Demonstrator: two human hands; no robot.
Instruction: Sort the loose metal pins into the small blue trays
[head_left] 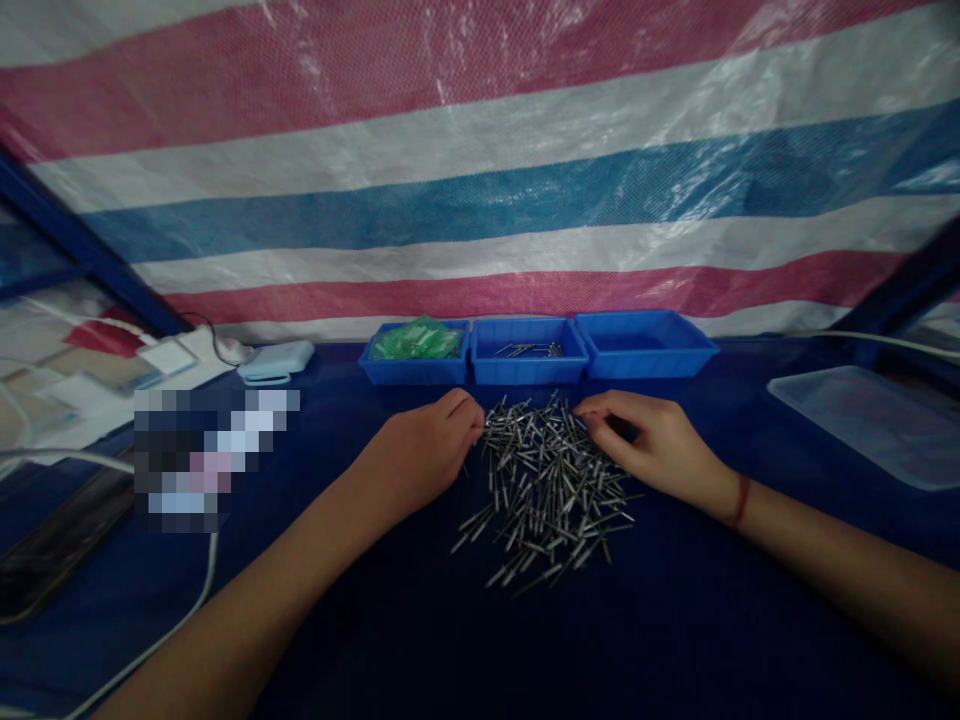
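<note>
Against a striped plastic sheet (pixel 480 215), atop a dark blue surface (pixel 420 640): three blue bins (pixel 529 373), green packets (pixel 420 340) at left, a few metal pins (pixel 529 350) in the middle. Far more in a loose heap (pixel 551 480), between left hand (pixel 431 450), curled, and right hand (pixel 660 445), bent near a pinch; any hold impossible to tell.

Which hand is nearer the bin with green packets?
Left: your left hand is in front of the blue bin; your right hand is farther right, across the metal pile.
</note>
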